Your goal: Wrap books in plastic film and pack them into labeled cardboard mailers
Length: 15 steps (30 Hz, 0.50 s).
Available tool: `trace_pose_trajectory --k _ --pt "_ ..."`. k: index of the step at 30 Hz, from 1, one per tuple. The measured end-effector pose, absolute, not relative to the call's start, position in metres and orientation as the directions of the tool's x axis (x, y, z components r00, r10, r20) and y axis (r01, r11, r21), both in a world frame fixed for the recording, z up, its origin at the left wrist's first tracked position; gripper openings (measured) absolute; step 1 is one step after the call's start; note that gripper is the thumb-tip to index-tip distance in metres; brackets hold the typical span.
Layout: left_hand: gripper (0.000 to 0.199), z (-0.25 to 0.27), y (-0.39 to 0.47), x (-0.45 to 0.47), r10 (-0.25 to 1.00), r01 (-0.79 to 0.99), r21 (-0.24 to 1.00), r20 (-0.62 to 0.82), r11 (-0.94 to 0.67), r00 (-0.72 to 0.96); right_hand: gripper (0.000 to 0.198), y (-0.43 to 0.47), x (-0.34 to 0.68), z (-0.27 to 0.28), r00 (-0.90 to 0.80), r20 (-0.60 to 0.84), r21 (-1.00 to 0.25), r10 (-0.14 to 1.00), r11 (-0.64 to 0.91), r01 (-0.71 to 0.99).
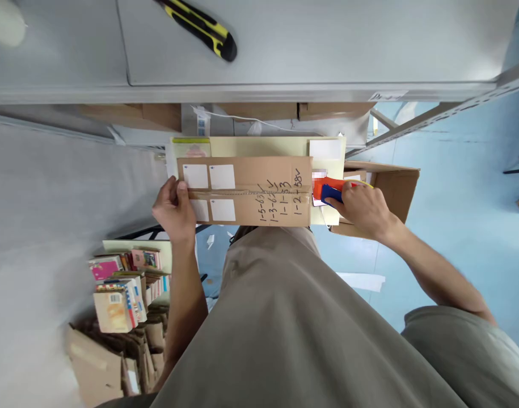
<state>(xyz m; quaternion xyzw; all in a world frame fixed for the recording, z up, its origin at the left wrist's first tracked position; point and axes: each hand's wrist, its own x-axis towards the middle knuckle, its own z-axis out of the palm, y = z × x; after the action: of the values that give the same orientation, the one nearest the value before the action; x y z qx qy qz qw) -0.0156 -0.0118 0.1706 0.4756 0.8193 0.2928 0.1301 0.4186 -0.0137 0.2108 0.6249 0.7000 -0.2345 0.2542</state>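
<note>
A closed cardboard box (250,207) lies lengthwise in front of me, with white labels at its left end, handwritten numbers at its right and a seam along its middle. My left hand (176,209) grips its left end, thumb on top and the other fingers curled at the side. At the opposite end, my right hand (365,207) is closed around what looks like a red and blue tape dispenser (330,190). The dispenser's front is beside the box's right edge; I cannot tell whether they touch. Part of the tool is hidden by my fingers.
A pale board (259,146) lies beneath the box. An open carton (393,192) stands to the right. On the grey shelf (306,45) ahead rests a yellow and black utility knife (203,31). Stacked books (114,309) and flattened cardboard (95,362) are at lower left.
</note>
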Motion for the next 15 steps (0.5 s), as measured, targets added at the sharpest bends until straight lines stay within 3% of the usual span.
trace_pose_trajectory --k 3,6,10,15 --pt "0.05 0.191 0.0 0.003 0.901 0.765 0.613 0.193 0.198 -0.388 0.063 -0.013 0.438 0.232 -0.041 -0.521 -0.071 0.853 0.005 0.997" --pt "0.053 0.227 0.023 0.053 0.945 0.766 0.638 0.293 -0.08 -0.145 0.071 0.002 0.446 0.262 -0.006 -0.305 -0.178 0.952 -0.051 0.983" --pt "0.053 0.261 0.065 0.138 0.892 0.659 0.613 0.395 -0.435 0.221 0.08 0.06 0.422 0.279 -0.035 -0.053 -0.324 0.998 0.016 0.946" --pt "0.062 0.244 0.131 0.202 0.801 0.504 0.624 0.443 -0.598 0.402 0.088 0.174 0.369 0.249 -0.105 0.092 -0.353 0.99 0.131 0.927"
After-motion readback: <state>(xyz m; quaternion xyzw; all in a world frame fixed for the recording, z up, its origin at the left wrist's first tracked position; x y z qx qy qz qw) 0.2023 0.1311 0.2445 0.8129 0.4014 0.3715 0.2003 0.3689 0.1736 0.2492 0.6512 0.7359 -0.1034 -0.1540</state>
